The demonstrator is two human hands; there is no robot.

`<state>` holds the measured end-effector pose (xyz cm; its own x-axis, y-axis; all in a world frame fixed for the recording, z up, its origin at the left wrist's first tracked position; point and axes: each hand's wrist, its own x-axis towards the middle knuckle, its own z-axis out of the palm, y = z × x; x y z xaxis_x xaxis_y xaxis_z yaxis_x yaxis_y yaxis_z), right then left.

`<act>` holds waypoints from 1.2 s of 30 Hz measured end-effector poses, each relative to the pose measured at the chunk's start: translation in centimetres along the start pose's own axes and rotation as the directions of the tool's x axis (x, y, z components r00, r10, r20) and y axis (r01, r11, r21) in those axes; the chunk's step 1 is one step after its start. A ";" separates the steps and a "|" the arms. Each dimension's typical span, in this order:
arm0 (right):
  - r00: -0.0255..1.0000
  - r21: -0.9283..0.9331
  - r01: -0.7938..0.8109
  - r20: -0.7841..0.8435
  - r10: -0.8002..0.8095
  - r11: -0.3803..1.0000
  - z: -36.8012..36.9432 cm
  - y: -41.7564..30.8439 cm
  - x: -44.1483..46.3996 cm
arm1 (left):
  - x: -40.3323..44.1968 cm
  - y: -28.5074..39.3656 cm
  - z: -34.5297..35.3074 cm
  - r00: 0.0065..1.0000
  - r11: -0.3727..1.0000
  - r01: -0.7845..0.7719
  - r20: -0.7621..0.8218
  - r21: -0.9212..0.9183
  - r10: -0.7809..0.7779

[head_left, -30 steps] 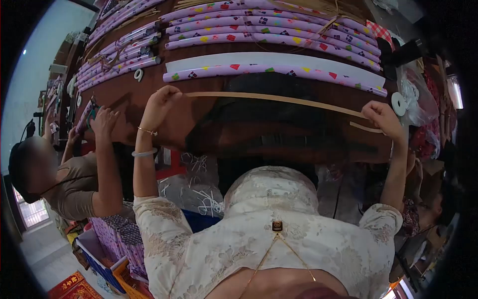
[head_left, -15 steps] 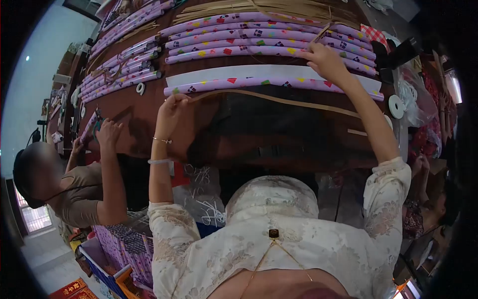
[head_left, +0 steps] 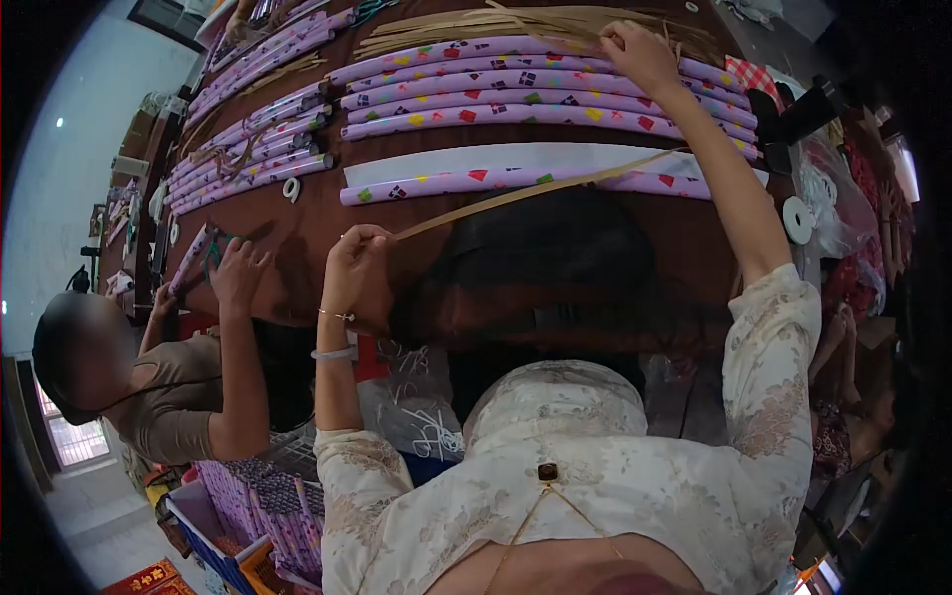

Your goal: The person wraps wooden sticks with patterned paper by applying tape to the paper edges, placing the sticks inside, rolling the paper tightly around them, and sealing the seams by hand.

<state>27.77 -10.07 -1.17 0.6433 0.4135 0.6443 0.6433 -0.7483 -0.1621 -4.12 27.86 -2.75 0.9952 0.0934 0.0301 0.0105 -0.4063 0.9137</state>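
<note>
My left hand (head_left: 359, 260) is closed in a pinch on one end of a narrow tan strip (head_left: 516, 202). The strip slants up to the right, over a purple patterned roll (head_left: 426, 188) with a white sheet edge (head_left: 466, 157) spread behind it. My right hand (head_left: 640, 58) is over the far side of the table, its fingers curled at the front edge of a pile of tan strips (head_left: 436, 25). What its fingertips hold, if anything, is too small to make out. Several finished-looking purple rolls (head_left: 535, 94) lie in a row under and beside that hand.
A person (head_left: 169, 397) at the left holds a purple roll and a green-handled tool. More rolls (head_left: 253, 149) lie on the brown table (head_left: 297, 223) there. White tape rolls (head_left: 796, 220) and a black device (head_left: 808, 109) stand at the right. A crate (head_left: 218, 540) is below left.
My right hand has moved farther back to the strip pile. My left hand has come down and slightly right, and the tan strip now slants upward across the roll.
</note>
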 end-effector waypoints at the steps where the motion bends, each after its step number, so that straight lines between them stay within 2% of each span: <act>1: 0.991 -0.089 -0.034 0.130 0.045 0.995 1.2 1.3 0.4 | 0.0 0.2 0.1 1.000 1.000 -0.002 0.004 -0.001 0.002; 3: 0.962 -0.184 -0.058 0.252 0.104 0.981 0.3 0.1 0.6 | -0.2 1.0 0.3 0.999 0.996 0.022 -0.025 0.090 -0.020; 5: 0.983 -0.071 -0.108 0.140 0.117 0.992 -1.2 -3.0 -0.4 | -0.3 0.4 0.0 1.000 0.997 0.021 -0.016 0.076 -0.020; 6: 0.984 -0.076 -0.103 0.141 0.113 0.992 -1.5 -3.5 -0.7 | -0.2 0.1 0.0 1.000 0.998 0.023 -0.013 0.062 -0.022; 8: 0.989 0.072 0.018 0.142 -0.028 0.997 -1.6 -4.0 -1.8 | -0.1 -0.1 0.1 1.000 0.999 0.027 -0.003 0.025 -0.027; 10: 0.987 0.072 0.032 0.152 -0.043 0.997 -1.6 -4.3 -2.5 | 0.0 -0.2 0.2 0.999 1.000 0.025 0.020 -0.003 -0.025; 13: 0.983 0.010 0.121 0.141 -0.121 0.993 -3.2 -6.2 -3.4 | 0.0 0.2 0.1 1.000 0.999 0.014 0.006 0.049 -0.014; 15: 0.911 0.317 0.176 0.307 -0.276 0.932 -4.3 -8.6 -4.8 | -0.1 0.5 0.0 0.999 0.999 -0.031 0.016 0.043 0.031; 17: 0.826 0.436 0.277 0.348 -0.444 0.856 -4.6 -10.6 -7.2 | -0.1 0.0 -0.3 0.999 0.998 -0.052 0.014 0.042 0.051; 18: 0.824 0.440 0.291 0.335 -0.456 0.849 -4.1 -11.2 -8.1 | 0.1 -0.1 -0.2 0.997 0.996 -0.073 0.009 0.044 0.072; 21: 0.786 0.465 0.266 0.402 -0.469 0.844 -3.8 -11.5 -8.3 | 0.3 1.0 0.0 0.999 0.999 -0.043 0.018 -0.028 0.044; 26: 0.738 0.472 0.180 0.515 -0.436 0.863 -6.1 -11.2 -7.6 | 0.5 1.1 -0.1 0.997 0.996 -0.079 -0.005 0.041 0.079; 28: 0.722 0.392 0.176 0.572 -0.389 0.903 -8.1 -10.4 -7.9 | 0.2 1.5 -0.5 0.999 0.999 0.007 -0.036 0.046 -0.005; 32: 0.687 0.313 0.059 0.676 -0.265 0.948 -14.0 -9.8 -9.7 | 0.2 0.1 -1.5 0.994 0.999 -0.001 -0.113 0.038 0.005; 35: 0.713 0.258 -0.055 0.686 -0.143 0.965 -17.7 -8.4 -12.2 | 0.3 -0.7 -2.5 0.994 0.996 0.014 -0.112 0.088 -0.004; 36: 0.785 0.300 -0.027 0.597 -0.166 0.954 -18.5 -7.3 -13.3 | 0.6 -1.3 -3.2 0.995 0.993 -0.035 -0.091 0.110 0.045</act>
<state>6.83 -19.73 5.24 0.6458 0.7586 0.0861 0.7209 -0.5687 -0.3960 -3.86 31.34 -2.60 0.9816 0.1576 0.1082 -0.0135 -0.5072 0.8617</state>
